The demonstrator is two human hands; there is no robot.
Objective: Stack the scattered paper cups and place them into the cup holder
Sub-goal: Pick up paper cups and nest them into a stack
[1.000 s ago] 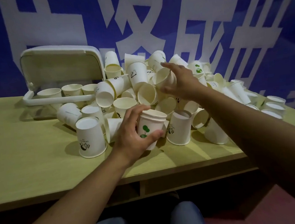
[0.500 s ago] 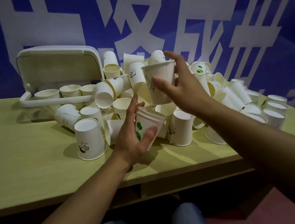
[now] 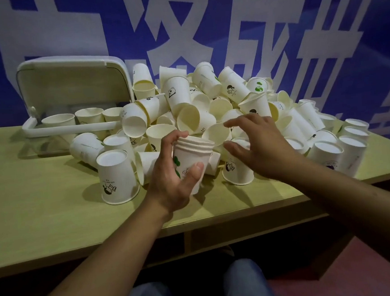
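Risk sits mostly with the loose pile (image 3: 210, 114): cups lean on one another at the far middle of the counter (image 3: 42, 206), so pulling one from low down could send neighbours rolling right, toward the edge. The left hand (image 3: 175, 172) grips a short nested stack (image 3: 192, 157) upright, fingers and thumb curled round it, just near of the pile. The right hand (image 3: 256, 145) hovers spread and holding nothing over the cups. Half a second ago it carried a single cup above the stack; that cup now appears nested in. The cup holder (image 3: 71, 127), lid up, stands far left with a few cups inside.
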